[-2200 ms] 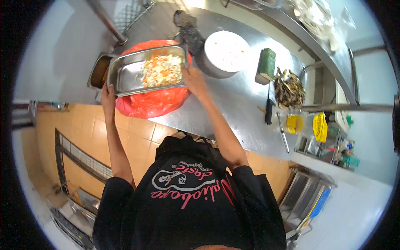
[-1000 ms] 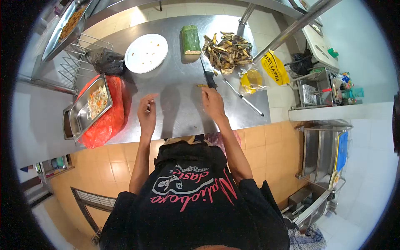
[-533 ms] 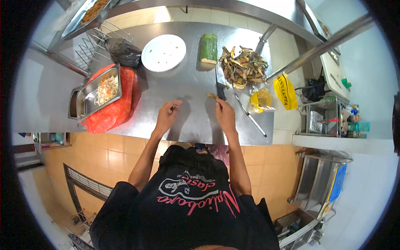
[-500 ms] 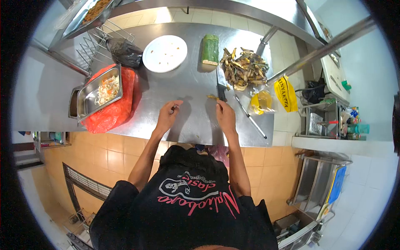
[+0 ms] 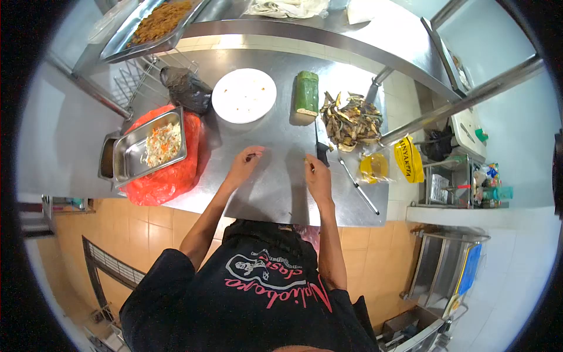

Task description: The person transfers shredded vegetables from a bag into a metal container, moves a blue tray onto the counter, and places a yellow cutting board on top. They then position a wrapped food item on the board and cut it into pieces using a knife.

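Note:
My left hand (image 5: 244,165) hovers over the steel table (image 5: 270,196) with its fingers curled; a small dark patch shows between them, too small to name. My right hand (image 5: 317,178) is closed in a pinch, whatever it holds mostly hidden by the fingers. Just beyond it lies a knife (image 5: 322,154) with a black handle, its blade pointing away beside a green leaf-wrapped roll (image 5: 307,94) with a pale cut end. Right of the knife is a heap of brown and dark green strips (image 5: 353,123) on clear plastic.
A white plate (image 5: 243,97) with crumbs stands at the back. To the left, a steel pan of shredded food (image 5: 162,144) rests on a red plastic bag (image 5: 158,190) beside a black bag (image 5: 186,89). A slim silver rod (image 5: 359,188) and yellow packets (image 5: 409,159) lie right. A shelf (image 5: 281,28) spans above.
The camera view has shifted, so the table sits lower and more shelf shows. A yellowish-brown scrap at my right fingertips is now barely visible. Both hands stay apart over the table.

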A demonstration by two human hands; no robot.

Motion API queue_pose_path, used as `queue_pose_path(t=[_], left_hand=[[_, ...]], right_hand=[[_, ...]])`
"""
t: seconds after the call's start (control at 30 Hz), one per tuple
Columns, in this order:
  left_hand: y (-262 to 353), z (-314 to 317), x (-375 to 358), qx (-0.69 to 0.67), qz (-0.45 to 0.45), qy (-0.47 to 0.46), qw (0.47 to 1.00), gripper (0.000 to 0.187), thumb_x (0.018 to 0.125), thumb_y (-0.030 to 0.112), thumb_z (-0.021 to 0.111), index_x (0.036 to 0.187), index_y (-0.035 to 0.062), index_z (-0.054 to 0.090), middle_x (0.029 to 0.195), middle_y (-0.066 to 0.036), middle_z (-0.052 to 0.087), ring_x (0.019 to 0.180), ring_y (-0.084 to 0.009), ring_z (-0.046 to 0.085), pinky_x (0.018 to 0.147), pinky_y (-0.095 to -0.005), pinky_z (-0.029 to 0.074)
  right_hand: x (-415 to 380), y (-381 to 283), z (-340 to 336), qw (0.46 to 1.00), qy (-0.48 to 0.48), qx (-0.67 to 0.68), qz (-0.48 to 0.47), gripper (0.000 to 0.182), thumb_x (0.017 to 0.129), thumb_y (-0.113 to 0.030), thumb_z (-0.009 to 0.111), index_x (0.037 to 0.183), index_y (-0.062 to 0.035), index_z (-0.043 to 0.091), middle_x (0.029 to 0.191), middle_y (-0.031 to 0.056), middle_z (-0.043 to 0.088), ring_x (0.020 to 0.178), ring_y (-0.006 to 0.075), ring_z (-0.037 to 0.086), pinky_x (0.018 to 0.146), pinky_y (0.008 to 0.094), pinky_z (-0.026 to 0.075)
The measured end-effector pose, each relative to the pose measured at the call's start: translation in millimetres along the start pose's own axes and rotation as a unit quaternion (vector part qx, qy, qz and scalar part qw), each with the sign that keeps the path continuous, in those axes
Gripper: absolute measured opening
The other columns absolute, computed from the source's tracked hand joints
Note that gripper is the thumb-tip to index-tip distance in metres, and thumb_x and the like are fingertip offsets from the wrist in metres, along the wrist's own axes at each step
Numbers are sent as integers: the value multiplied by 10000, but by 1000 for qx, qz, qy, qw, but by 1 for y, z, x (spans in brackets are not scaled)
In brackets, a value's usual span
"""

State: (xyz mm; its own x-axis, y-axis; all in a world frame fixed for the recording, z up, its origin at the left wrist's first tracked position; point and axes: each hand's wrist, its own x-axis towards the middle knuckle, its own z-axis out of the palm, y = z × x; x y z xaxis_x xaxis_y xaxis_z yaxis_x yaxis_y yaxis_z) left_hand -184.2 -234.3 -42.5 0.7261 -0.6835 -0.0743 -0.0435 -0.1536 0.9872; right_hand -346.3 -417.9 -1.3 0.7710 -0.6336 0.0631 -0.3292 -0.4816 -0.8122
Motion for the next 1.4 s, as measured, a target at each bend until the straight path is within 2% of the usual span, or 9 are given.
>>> queue_pose_path(t=[0.23, 0.4, 0.5, 0.57, 0.7, 0.73, 0.87, 0.97, 1.4], left_hand=[[0, -6, 10, -111, -104, -69, 986, 280, 943, 176, 538, 1206, 88, 574, 999, 15, 598, 780, -59, 493, 677, -196, 408], [9, -3, 17, -88, -127, -83, 984, 276, 945, 189, 530, 1195, 83, 574, 988, 20, 589, 779, -58, 496, 679, -203, 420], [10, -7, 23, -102, -120, -87, 984, 274, 940, 185, 532, 1186, 71, 575, 985, 15, 588, 777, -60, 502, 676, -205, 430], [9, -8, 27, -102, -115, -91, 984, 275, 940, 185, 533, 1187, 71, 575, 987, 16, 586, 778, -63, 505, 679, -211, 436], [2, -8, 27, -124, -134, -93, 979, 269, 951, 179, 516, 1192, 74, 569, 1018, 12, 581, 796, -69, 522, 708, -223, 453], [-1, -8, 25, -118, -140, -103, 978, 262, 961, 174, 502, 1198, 82, 563, 1047, 10, 578, 805, -68, 523, 719, -225, 454], [5, -3, 18, -98, -148, -97, 979, 262, 960, 173, 501, 1196, 76, 562, 1050, 3, 576, 810, -71, 528, 725, -225, 459], [7, -5, 12, -91, -144, -87, 982, 268, 960, 174, 501, 1204, 79, 560, 1045, 5, 572, 814, -73, 524, 728, -229, 460], [-3, -30, 20, -180, -172, -6, 968, 303, 946, 148, 518, 1244, 92, 538, 1049, -13, 582, 841, -78, 546, 764, -245, 478]], right_hand=[[-4, -4, 11, 999, 30, -16, 0, 255, 898, -143, 551, 1082, 23, 611, 944, 215, 629, 867, 376, 603, 776, 415, 476], [-3, -4, 12, 997, 70, -7, -29, 242, 901, -137, 547, 1066, 29, 607, 863, 203, 613, 813, 367, 591, 758, 423, 473], [-7, 1, 2, 998, 60, -17, 32, 226, 890, -120, 550, 1053, 23, 615, 901, 202, 602, 864, 359, 575, 791, 421, 464], [-10, 16, -3, 982, 125, -143, -16, 231, 870, -99, 558, 1065, 12, 614, 934, 192, 582, 930, 356, 544, 841, 416, 444], [-10, 45, -3, 965, 174, -196, -5, 301, 840, -122, 598, 1123, -21, 575, 1021, 181, 538, 975, 379, 508, 875, 459, 424], [-9, 52, -1, 964, 158, -213, 2, 393, 821, -144, 623, 1187, -35, 530, 1064, 191, 518, 992, 390, 502, 871, 479, 426], [-7, 59, 7, 970, 104, -208, 74, 532, 794, -163, 624, 1280, -46, 442, 1052, 216, 512, 997, 401, 505, 874, 487, 429], [-9, 61, 10, 972, 101, -187, 103, 531, 779, -163, 606, 1272, -44, 449, 1048, 225, 510, 989, 414, 508, 878, 489, 427], [-16, 60, -1, 980, 149, -96, 94, 447, 777, -153, 568, 1206, -42, 508, 1029, 225, 479, 912, 414, 537, 822, 465, 460]])
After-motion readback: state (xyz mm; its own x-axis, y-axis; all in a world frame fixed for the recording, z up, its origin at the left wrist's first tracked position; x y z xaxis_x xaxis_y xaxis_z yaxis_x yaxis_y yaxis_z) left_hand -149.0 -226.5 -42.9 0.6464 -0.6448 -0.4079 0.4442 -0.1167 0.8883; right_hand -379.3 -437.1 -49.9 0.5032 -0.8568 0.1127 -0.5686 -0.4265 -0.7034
